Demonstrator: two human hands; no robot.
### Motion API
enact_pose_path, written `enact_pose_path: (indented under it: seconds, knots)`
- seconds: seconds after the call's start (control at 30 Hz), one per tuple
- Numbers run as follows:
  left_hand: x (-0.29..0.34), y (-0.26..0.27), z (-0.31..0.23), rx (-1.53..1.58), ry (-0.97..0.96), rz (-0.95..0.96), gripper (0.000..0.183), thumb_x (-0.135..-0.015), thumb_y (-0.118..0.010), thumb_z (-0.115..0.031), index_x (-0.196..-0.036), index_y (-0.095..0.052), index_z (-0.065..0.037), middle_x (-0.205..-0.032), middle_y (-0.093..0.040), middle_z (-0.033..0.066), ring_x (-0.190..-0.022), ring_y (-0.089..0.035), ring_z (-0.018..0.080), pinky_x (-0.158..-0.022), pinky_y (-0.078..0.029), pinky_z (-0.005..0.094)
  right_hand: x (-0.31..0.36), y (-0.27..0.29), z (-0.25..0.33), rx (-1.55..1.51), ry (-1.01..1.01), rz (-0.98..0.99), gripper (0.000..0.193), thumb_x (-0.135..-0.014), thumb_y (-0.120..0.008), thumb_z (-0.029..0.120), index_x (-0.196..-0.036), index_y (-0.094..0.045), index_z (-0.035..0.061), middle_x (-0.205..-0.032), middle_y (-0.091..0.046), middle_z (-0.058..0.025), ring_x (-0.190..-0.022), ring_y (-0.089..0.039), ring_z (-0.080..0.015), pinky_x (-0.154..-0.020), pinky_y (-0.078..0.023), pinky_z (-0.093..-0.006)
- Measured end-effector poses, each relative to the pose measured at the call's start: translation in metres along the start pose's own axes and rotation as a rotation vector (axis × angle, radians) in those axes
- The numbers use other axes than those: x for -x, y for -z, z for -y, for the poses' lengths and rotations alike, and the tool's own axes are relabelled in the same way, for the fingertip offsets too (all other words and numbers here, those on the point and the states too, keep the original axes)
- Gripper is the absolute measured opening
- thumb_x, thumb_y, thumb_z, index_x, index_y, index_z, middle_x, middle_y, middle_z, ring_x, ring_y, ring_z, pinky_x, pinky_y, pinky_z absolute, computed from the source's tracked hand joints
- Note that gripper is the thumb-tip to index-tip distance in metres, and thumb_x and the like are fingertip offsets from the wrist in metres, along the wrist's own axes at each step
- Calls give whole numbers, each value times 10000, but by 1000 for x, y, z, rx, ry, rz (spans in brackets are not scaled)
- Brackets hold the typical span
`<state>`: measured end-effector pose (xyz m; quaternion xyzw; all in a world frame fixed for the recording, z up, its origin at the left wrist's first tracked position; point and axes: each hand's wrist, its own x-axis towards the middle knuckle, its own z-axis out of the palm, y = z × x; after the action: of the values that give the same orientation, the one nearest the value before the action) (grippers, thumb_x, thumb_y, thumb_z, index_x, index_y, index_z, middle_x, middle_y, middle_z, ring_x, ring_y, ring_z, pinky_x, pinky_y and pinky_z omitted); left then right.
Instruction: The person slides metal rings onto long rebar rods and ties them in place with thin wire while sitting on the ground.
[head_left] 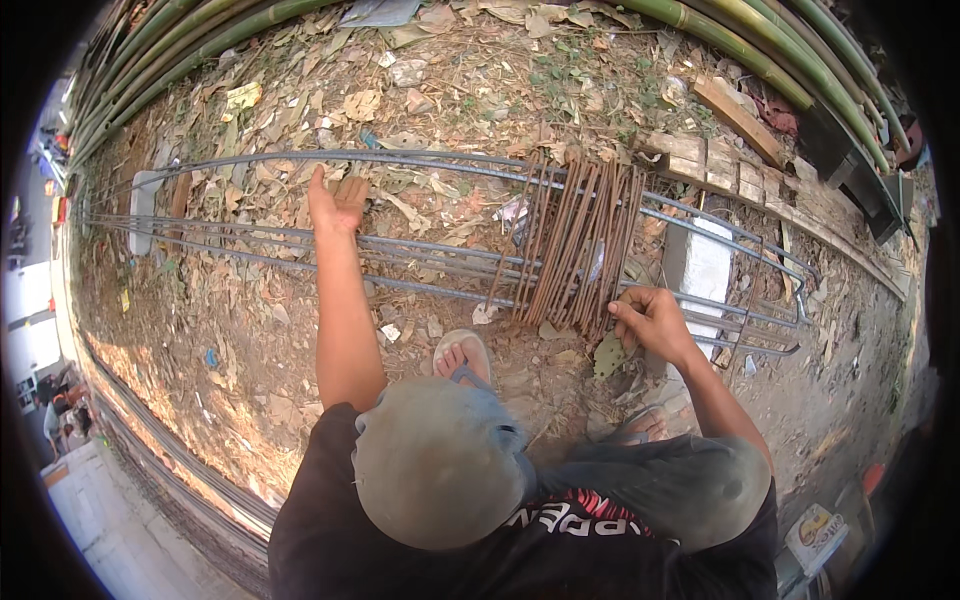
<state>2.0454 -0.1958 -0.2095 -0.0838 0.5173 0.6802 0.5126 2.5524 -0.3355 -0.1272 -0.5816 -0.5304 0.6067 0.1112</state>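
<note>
Several rusty stirrups [580, 245], judged stiff and rough, were pinched at the near end by the right hand [650, 322], while the left hand [335, 205] was spread on the long rebars [420, 262].

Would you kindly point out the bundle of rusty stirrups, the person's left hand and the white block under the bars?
Rusty stirrups [578, 245]: head view, middle of the bundle.
Left hand [335, 208]: head view, the palm on the bars.
White block [700, 268]: head view, its bare top face.

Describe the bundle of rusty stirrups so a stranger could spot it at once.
Find the long grey rebars lying across the leaf-strewn ground. The rusty stirrups cross them as a tight reddish-brown bunch just above the right hand, unlike the smooth grey bars.
</note>
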Motion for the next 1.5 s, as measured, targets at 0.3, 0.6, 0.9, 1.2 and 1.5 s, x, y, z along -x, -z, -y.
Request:
enact_pose_path:
  seconds: [0.3,0.6,0.9,1.2,1.5]
  knots:
    - [-37,-13,11,87,107,39,1001,-935,-631,-576,-1572,-174,47,-1539,-331,256,-1471,-341,420,-1231,-263,604,-9,-10,13,32,-60,-10,352,-1028,-665,264,-768,-603,34,-628,-686,-85,-492,-636,-120,-448,-467,-261]
    - [-20,-61,16,360,69,246,327,-1044,-586,-351,-1195,-527,-66,-1071,-585,136,-1042,-598,328,-1047,-469,578,-8,-6,-12,-98,-35,-78,373,-997,-703,256,-725,-581,31,-557,-652,-119,-404,-590,-146,-371,-435,-267]
    - [-5,-33,11,315,-89,291,197,-1085,-535,-250,-1187,-616,-102,-1153,-677,81,-1076,-673,260,-1006,-568,495,-15,-3,-10,-85,-56,-44,352,-972,-737,238,-744,-571,27,-563,-650,-131,-409,-603,-155,-367,-444,-270]
    - [14,16,-1,238,-4,116,234,-1034,-626,-176,-1211,-575,-32,-1212,-647,141,-1142,-660,314,-1008,-567,488,-11,-11,2,-70,-152,-41,347,-957,-748,212,-709,-580,37,-565,-657,-123,-406,-606,-155,-365,-449,-269]
    - [-49,30,2,332,5,14,517,-1099,-467,-419,-1286,-573,51,-1256,-695,186,-1189,-675,292,-1036,-577,463,-14,-11,14,-9,-90,-37,318,-977,-725,219,-770,-649,-9,-640,-689,-88,-548,-660,-126,-487,-490,-273]
